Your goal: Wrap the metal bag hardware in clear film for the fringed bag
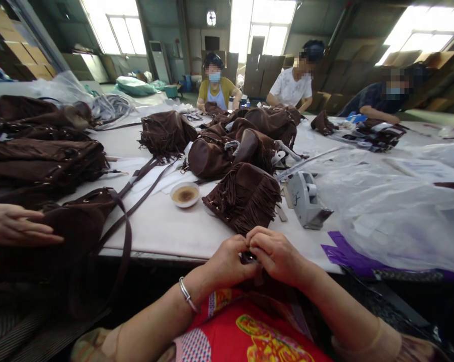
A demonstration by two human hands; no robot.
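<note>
My left hand (229,259) and my right hand (278,254) meet at the table's near edge, fingers bent and pinched together. Between them is a dark brown bag part (249,258) with a small metallic glint, mostly covered by my fingers. I cannot tell whether it joins the brown fringed bag (245,196) lying just beyond my hands. A white bowl (184,194) of brownish liquid stands left of that bag. To its right is a grey-white tape dispenser (306,201).
Another person's hand (19,226) rests on a brown bag (79,221) at left. More brown bags (227,146) are heaped mid-table, with others stacked left. Clear plastic (393,206) and purple tape (355,256) lie right. Several people sit or lean across the table.
</note>
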